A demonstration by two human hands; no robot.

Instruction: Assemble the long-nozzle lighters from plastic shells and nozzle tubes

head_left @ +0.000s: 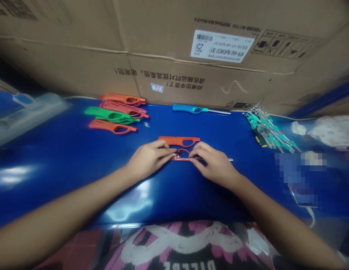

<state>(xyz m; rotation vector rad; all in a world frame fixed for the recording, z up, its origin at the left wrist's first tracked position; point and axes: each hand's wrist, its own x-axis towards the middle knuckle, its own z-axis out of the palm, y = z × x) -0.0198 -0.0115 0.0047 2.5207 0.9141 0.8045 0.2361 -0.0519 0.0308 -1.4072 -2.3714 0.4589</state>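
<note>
Both my hands rest on a glossy blue table (64,165) over an orange lighter shell half (182,154) with thin wires and a metal rod sticking out to the right. My left hand (149,158) pinches its left end with fingers pressed together. My right hand (212,161) pinches its right part, fingers closed on the rod and wires. Just beyond lies a second orange shell half (178,140).
A pile of orange and green shells (118,111) lies at the back left. A blue assembled lighter (195,109) lies at the back centre. A heap of teal-tipped metal rods (266,129) sits at the right. Large cardboard boxes (174,52) wall the back.
</note>
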